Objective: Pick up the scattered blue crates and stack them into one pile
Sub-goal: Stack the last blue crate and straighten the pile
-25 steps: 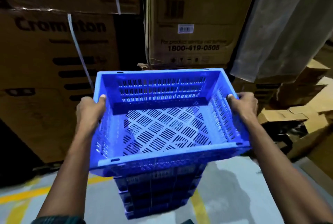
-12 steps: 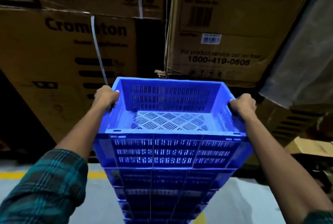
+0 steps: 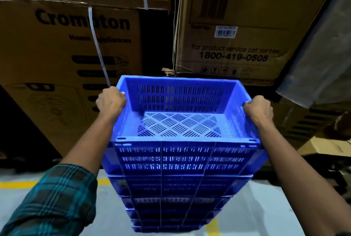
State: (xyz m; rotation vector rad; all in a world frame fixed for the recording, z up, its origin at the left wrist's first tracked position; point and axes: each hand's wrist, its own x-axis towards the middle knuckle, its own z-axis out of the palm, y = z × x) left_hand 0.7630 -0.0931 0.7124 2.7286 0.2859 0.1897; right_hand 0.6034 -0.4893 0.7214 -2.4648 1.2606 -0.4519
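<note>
A blue slotted crate (image 3: 180,157) sits level on top of a pile of several blue crates (image 3: 174,207) standing on the grey floor in front of me. It is empty inside. My left hand (image 3: 111,100) grips the crate's left rim near the far corner. My right hand (image 3: 258,109) grips its right rim opposite. The lower part of the pile runs out of the bottom of the view.
Tall brown cardboard boxes (image 3: 66,49) stand stacked right behind the pile, with a dark gap between them. Grey plastic sheeting (image 3: 319,60) hangs at the right above loose flattened cardboard (image 3: 326,146). Yellow lines (image 3: 20,184) mark the floor.
The crate was tilted toward me above the pile; it has come down level onto the pile's top. Both hands have kept their hold on its side rims.
</note>
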